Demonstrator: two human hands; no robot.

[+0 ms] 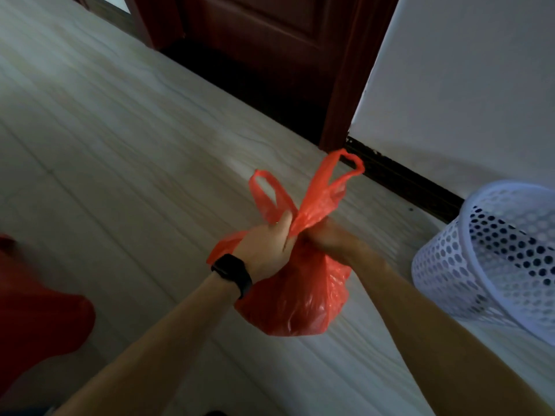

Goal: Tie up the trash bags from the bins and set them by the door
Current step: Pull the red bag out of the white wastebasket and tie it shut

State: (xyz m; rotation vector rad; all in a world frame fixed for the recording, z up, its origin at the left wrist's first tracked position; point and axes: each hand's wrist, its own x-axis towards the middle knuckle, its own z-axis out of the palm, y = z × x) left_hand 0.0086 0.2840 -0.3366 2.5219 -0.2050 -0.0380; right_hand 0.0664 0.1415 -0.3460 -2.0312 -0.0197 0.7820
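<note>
L hand [267, 244] (black wristband [232, 274]) and R hand [330, 238], blurred, both grip the neck of the full red thin-plastic trash bag [300, 295]. Fists touch, bag body just below them. Handle loops [339, 175] point up and away, twd the dark red wooden door [270, 55] ahead. Knot prob. unfinished. White perforated plastic bin [495, 259] sits near on R, tilted, contents can't tell.

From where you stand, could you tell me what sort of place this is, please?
Likely a room in a home, by its doorway: a dark red wooden door in a white wall, a pale floor, and a pale perforated waste bin beside the red trash bag.
</note>
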